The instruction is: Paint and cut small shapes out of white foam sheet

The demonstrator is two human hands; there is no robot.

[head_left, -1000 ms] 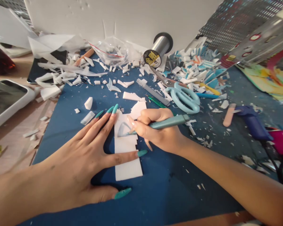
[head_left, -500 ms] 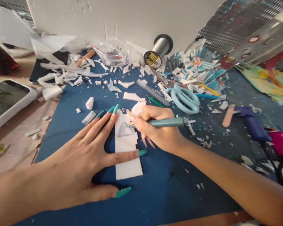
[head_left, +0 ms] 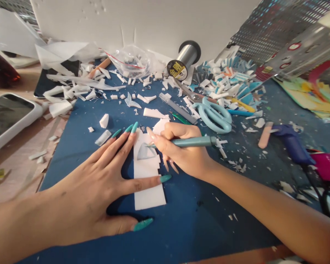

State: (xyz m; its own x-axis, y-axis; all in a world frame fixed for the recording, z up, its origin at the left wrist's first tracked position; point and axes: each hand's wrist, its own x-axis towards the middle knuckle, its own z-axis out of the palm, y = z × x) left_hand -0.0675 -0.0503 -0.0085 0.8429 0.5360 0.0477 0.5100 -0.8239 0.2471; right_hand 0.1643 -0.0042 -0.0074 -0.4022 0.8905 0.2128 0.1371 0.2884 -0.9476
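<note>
1. Far left: white-framed device (head_left: 8, 113) lying off the blue mat (head_left: 181, 227); white offcuts (head_left: 59, 107) near it, by the mat's edge.
2. Left hand (head_left: 101, 168): open, fingers spread, grasping nothing. Some fingers rest on the white sheet (head_left: 148, 200); thumb lies on the mat beside it.
3. Centre: sheet flat on the mat between the 2 hands. Right edge stepped partway along, so some shaping looks done. 1 greyish, roughly triangular outline (head_left: 146, 157) shows on its upper part; drawn or cut, cannot tell.
4. Nearer half of sheet plain, no marks seen. Outline appears mostly formed, its right side partly hidden, so completion is uncertain; no piece is freed there, as far as shows.
5. Right hand (head_left: 185, 157): closed around a teal pen-like tool (head_left: 192, 142), tip at the outline.
6. Right, beyond: scissors (head_left: 222, 129) lying unheld; large scrap pile (head_left: 231, 75) suggests much earlier cutting.
</note>
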